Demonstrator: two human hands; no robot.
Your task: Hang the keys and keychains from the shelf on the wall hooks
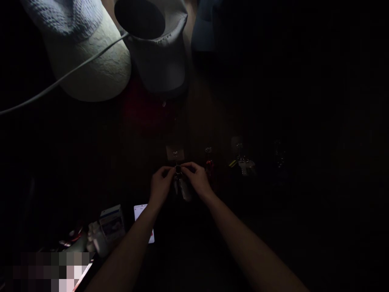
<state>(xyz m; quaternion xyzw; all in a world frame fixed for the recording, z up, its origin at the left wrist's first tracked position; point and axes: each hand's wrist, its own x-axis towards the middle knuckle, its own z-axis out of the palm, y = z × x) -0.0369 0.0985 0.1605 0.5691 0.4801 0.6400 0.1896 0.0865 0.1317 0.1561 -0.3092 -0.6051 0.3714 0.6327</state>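
Note:
In the dim middle of the head view, my left hand [162,182] and my right hand [196,178] meet at a small ring [178,169]. Fingertips of both hands pinch it from either side. Below the ring hang narrow, pale pieces that look like keys [181,188]; darkness blurs their shape. Just above the ring, a small metal hook [175,153] sits on a light square plate. Close to the right hand's knuckles hangs a red item [209,164] under another metal hook [208,149].
Farther right hang a pale item [246,166] and a yellow strip [232,163]. Caps hang above: a cream cap [91,69], a grey cap [161,61], a dark cap [203,32]. A white cable [60,79] crosses. Lower left are a lit phone [139,211] and a box [112,223].

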